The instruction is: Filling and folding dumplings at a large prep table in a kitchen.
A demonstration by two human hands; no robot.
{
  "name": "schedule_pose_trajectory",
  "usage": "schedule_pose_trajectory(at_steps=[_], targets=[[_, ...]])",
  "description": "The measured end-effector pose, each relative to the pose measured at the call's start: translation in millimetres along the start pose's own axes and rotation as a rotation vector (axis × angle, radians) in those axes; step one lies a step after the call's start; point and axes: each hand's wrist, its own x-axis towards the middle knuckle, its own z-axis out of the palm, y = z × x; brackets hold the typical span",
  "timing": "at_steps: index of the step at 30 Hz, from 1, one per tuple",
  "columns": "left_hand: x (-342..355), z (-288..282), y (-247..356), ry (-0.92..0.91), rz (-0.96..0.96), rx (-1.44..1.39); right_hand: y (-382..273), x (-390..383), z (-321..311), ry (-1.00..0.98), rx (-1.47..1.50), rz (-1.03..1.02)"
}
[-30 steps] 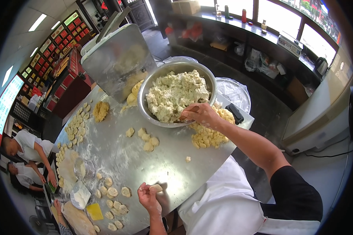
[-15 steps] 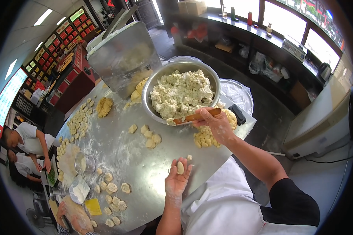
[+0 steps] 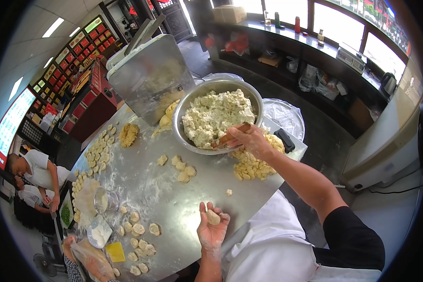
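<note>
Above the near part of the steel table [image 3: 174, 221], my left hand [image 3: 211, 233] is palm up with its fingers curled around a small piece of dough [image 3: 213, 217]. My right hand [image 3: 251, 142] grips a flat wooden spatula [image 3: 230, 136] over the near rim of a large metal bowl [image 3: 177, 123]. The spatula's lower end is down in the pale, green-flecked filling [image 3: 217, 117] heaped in the bowl. Right beside the bowl, under my right wrist, lies a pile of yellow dough pieces [image 3: 252, 164]. A small crumb of dough [image 3: 229, 192] sits on the table between my hands.
Several filled dough rounds [image 3: 138, 229] lie at the left, near a yellow scraper [image 3: 115, 252] and a clear cup [image 3: 103, 199]. Another person's hands [image 3: 93, 265] work at the lower left. A metal box [image 3: 150, 75] stands behind; a black object [image 3: 284, 138] rests at the right edge.
The spatula has gone from lying across the bowl's near rim to tilting down into the filling. My left hand has dropped slightly, and the dough in it now shows a broader side.
</note>
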Motion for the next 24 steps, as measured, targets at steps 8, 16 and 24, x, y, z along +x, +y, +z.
schedule_pose_trajectory(at_steps=[8,16,24], targets=[[48,-7,25,0.119,0.153,0.375,-10,-59,29,-0.035,0.214,-0.021],[61,40,26,0.018,0.146,0.161,12,-134,59,-0.409,-0.739,-1.089],[41,29,46,0.106,0.282,0.35,25,-172,46,-0.367,-0.506,-0.807]])
